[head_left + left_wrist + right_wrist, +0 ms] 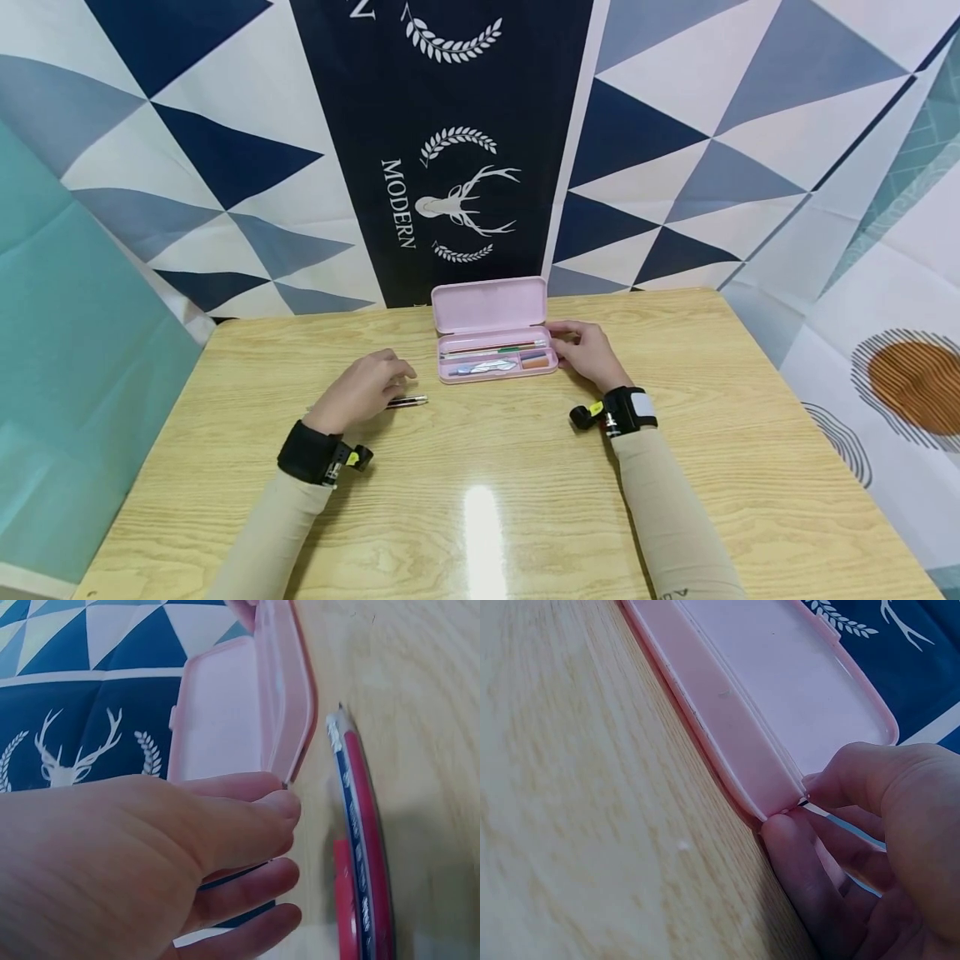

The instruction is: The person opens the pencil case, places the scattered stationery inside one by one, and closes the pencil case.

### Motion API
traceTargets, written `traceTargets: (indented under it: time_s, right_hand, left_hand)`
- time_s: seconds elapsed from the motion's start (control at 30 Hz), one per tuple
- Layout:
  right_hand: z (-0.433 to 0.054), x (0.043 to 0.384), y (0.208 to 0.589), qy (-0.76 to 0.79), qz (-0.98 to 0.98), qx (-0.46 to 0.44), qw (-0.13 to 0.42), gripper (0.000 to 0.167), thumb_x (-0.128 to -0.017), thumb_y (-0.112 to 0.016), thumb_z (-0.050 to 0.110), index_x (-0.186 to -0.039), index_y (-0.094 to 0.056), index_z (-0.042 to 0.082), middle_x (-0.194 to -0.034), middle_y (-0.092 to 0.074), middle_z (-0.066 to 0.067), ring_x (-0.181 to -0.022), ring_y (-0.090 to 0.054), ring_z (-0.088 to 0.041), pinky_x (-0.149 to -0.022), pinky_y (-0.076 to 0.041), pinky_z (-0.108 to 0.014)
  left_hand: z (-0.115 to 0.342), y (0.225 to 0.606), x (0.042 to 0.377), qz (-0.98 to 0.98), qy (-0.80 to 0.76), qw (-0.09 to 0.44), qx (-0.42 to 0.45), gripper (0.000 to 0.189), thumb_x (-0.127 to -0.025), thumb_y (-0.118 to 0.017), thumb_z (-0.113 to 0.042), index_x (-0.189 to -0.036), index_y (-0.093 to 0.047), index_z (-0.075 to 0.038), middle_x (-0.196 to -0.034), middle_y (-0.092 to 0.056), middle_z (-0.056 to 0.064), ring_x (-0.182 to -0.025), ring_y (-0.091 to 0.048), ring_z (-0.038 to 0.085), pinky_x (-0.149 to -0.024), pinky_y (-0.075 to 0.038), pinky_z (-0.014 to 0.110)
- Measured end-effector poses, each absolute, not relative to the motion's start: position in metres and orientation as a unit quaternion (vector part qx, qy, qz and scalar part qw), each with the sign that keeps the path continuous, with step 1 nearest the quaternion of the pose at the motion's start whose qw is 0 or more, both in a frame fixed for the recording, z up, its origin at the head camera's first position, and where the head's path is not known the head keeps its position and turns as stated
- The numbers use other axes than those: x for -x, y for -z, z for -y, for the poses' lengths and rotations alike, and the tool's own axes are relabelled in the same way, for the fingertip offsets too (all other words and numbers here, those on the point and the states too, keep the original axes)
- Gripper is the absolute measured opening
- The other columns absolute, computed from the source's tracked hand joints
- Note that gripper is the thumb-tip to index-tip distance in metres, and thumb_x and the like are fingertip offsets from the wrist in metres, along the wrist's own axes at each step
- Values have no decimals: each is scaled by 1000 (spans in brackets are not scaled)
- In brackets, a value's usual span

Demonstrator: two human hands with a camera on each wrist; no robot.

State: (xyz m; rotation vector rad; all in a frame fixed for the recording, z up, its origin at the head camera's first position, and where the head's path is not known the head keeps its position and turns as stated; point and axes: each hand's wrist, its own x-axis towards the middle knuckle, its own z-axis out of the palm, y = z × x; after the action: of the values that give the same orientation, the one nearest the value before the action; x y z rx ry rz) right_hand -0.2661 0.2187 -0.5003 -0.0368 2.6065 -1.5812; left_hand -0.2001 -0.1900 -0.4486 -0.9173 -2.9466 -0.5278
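A pink pencil case [491,307] stands with its lid up near the back of the table. My right hand [588,352] grips its right end; in the right wrist view the thumb [840,776] and fingers are at the case's corner [776,802]. Several slim pencils [491,348] lie in its back part, with a blue-and-white item [483,367] and an orange-brown block [535,362] in front. My left hand [363,387] hovers left of the case, fingers loosely bent, holding nothing visible. Beside it lie a dark blue pencil [352,825] and a red pencil [373,840].
A red piece [345,900] lies against the pencils in the left wrist view. The wooden table [420,500] meets a patterned cloth backdrop [465,150] just behind the case. A teal panel [67,358] borders the left side.
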Motion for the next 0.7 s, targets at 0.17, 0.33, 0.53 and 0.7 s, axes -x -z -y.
traceTargets:
  time_s: [0.17, 0.33, 0.53, 0.7]
  right_hand:
    - [-219, 265, 499, 522, -851, 15, 47, 41, -113, -69, 16, -152, -70, 6, -131, -75, -27, -81, -68, -10, -68, -59, -19]
    - [-219, 266, 500, 521, -852, 9, 48, 41, -113, -69, 16, -152, -70, 6, -132, -74, -27, -82, -68, -11, -68, -59, -18]
    - [-219, 267, 500, 521, -852, 7, 48, 41, -112, -69, 16, -152, -70, 7, -131, -74, -26, -82, -68, -12, -68, -59, -18]
    - [-219, 267, 500, 525, -850, 13, 49, 41, -112, -69, 17, -152, -70, 6, -130, -75, -27, -81, -69, -11, -68, -59, -19]
  left_hand:
    - [201, 444, 197, 944, 171, -19, 282, 23, -102, -78, 2, -123, -82, -4, -112, -78, 12, -97, -74, 23, -87, -63, 40]
    - [209, 439, 194, 951, 165, -35, 260, 21, -101, -79, 1, -122, -82, -5, -110, -77, 12, -95, -71, 23, -87, -63, 42]
    - [219, 437, 194, 954, 152, -45, 254, 19, -102, -76, 2, -119, -82, -4, -111, -78, 14, -98, -72, 27, -91, -64, 46]
    - [234, 434, 193, 954, 157, -54, 249, 20, -102, -76, 3, -121, -81, -3, -111, -78, 14, -99, -72, 28, -91, -64, 48]
